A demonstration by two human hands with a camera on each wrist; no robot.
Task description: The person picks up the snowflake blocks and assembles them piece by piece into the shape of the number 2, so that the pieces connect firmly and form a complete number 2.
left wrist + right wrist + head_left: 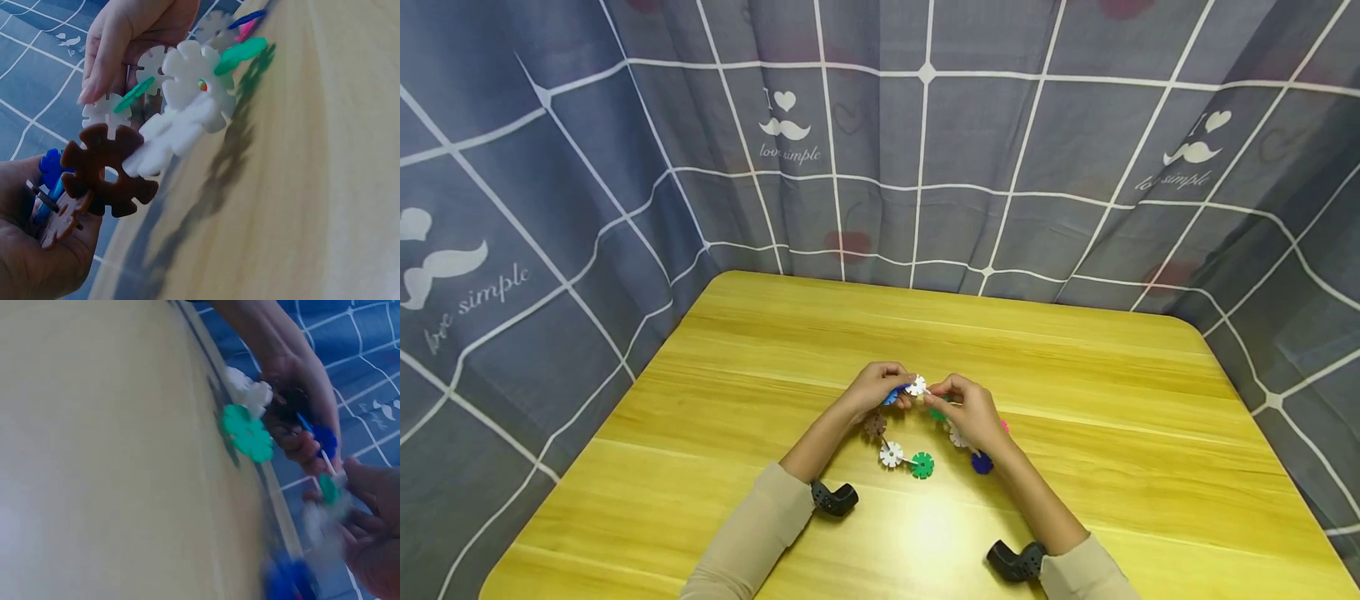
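A chain of notched plastic discs, joined slot to slot, hangs between my two hands. In the head view my left hand (pixel 874 390) grips its blue discs (pixel 891 396), with a white disc (pixel 916 386) sticking out toward the other hand. My right hand (pixel 972 412) pinches a white disc beside it, close to a green disc (pixel 328 489). Below the left hand, a brown disc (pixel 103 170) leads to a white disc (pixel 891 454) and a green end disc (pixel 922 465). A dark blue disc (pixel 982 462) and a pink disc (pixel 1004 426) show by the right wrist.
The wood-grain table (pixel 737 350) lies beneath both hands. Grey-blue checked curtains (pixel 880 167) stand around its back and sides. Black camera mounts (pixel 835 498) are worn at both wrists, near the sleeves.
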